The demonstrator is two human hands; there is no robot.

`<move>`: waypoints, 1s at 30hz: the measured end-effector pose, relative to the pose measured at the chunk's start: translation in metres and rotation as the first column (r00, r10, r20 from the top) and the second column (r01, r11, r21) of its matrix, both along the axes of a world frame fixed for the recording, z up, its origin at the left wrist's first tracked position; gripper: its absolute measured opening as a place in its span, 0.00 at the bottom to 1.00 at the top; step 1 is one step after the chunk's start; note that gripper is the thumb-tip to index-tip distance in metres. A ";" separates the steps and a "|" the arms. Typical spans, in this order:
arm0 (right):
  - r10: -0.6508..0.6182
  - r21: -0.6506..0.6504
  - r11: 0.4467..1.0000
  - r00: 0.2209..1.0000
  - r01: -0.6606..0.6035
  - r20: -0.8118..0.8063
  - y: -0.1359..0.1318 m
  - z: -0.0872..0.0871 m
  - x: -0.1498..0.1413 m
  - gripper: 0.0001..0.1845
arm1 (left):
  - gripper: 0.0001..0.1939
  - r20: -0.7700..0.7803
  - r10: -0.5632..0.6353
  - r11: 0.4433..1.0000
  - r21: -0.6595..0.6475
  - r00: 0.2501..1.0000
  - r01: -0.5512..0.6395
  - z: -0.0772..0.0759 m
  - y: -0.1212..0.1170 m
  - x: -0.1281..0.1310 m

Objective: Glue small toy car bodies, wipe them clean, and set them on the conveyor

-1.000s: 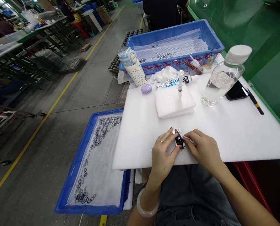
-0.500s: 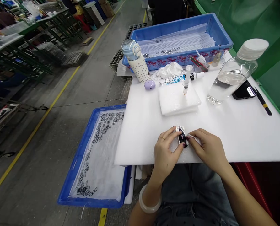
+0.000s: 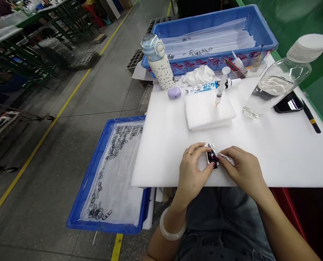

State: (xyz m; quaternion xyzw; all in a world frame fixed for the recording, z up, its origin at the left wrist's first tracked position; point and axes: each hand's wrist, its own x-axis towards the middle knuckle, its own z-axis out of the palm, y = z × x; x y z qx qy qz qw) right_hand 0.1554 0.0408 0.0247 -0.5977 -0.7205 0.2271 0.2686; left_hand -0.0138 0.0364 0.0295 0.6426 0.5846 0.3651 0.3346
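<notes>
Near the front edge of the white foam-topped table (image 3: 161, 152), my left hand (image 3: 192, 172) grips a small glossy black-and-white piece (image 3: 212, 156) between thumb and fingers. Its exact kind is too small to tell. From the right, my right hand (image 3: 244, 169) pinches a folded white wipe (image 3: 227, 158), whose tip touches or nearly touches the piece's right side. Beyond the hands lies a white foam pad (image 3: 209, 114), with a syringe (image 3: 221, 88) and a blue-and-white glue tube (image 3: 205, 87) at its back.
A dotted bottle (image 3: 161, 70), a purple case (image 3: 174, 93) and crumpled tissue (image 3: 196, 76) stand behind. At right are a clear bottle (image 3: 275, 88), a phone (image 3: 289, 103) and tweezers (image 3: 311, 117). Blue trays (image 3: 107, 228) with small black rings sit at lower left; a blue bin (image 3: 215, 21) is behind.
The view has shifted slightly, so the tabletop things sit a little higher and further right. Both hands keep nearly the same grip, the wipe still at the piece's right side.
</notes>
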 end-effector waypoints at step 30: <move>0.021 -0.020 1.000 0.996 -0.023 -0.092 0.000 -0.002 0.004 0.06 | 0.18 -0.012 -0.053 0.999 0.003 0.999 0.053 -0.002 -0.004 -0.007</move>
